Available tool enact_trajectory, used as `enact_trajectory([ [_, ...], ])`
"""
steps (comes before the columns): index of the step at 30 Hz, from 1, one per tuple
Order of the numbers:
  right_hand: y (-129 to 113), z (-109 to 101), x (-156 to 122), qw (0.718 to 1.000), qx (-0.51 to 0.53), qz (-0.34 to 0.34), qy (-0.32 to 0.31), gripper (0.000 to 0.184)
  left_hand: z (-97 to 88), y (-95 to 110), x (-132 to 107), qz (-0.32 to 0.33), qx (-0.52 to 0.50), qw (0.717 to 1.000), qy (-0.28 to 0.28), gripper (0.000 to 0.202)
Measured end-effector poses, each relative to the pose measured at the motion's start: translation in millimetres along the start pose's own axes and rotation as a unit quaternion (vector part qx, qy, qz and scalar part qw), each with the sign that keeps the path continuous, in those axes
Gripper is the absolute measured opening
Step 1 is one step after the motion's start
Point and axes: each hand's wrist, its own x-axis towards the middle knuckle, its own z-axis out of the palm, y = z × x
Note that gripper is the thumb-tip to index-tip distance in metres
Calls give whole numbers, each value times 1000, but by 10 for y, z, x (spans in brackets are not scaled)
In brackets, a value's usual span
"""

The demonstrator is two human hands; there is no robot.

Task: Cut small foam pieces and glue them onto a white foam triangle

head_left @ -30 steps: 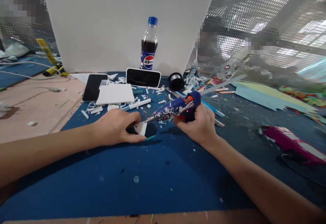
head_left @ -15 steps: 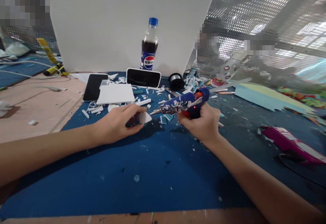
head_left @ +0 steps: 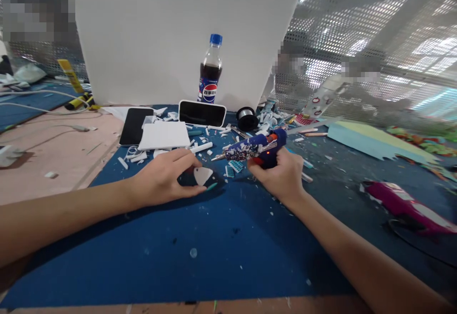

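Note:
My left hand [head_left: 166, 178] rests on the blue cutting mat [head_left: 200, 247] and pinches a small white foam piece [head_left: 202, 175] between thumb and fingers. My right hand [head_left: 280, 176] is wrapped round the grip of a blue hot glue gun [head_left: 254, 147] with an orange trigger and a lit red light. The gun's metal nozzle points left and sits a little above and to the right of the foam piece, apart from it. A small teal sliver lies on the mat just beside my left thumb.
Behind my hands stand a cola bottle [head_left: 210, 73], a white phone [head_left: 202, 113], a black phone [head_left: 133, 126], a white foam square [head_left: 164, 135], a white marker [head_left: 201, 148], a wire spool [head_left: 247, 117] and many foam scraps. A magenta object [head_left: 407, 207] and light blue foam sheet [head_left: 374, 140] lie at the right.
The glue gun's nozzle drew back to the right and up, away from the foam piece. My left hand turned the piece and set it lower on the mat.

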Motion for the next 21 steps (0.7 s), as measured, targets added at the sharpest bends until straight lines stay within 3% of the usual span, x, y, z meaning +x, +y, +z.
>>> enact_trajectory([
  [5, -17, -12, -16, 999, -17, -35, -9, 22, 2, -4, -19, -7, 38, 998, 47, 35],
  [10, -18, -28, -16, 995, -21, -92, -42, 16, 2, -2, -22, -15, 57, 997, 55, 42],
  [21, -19, -92, 54, 988, -17, -49, -145, 21, 10, -9, -37, -20, 82, 994, 65, 48],
])
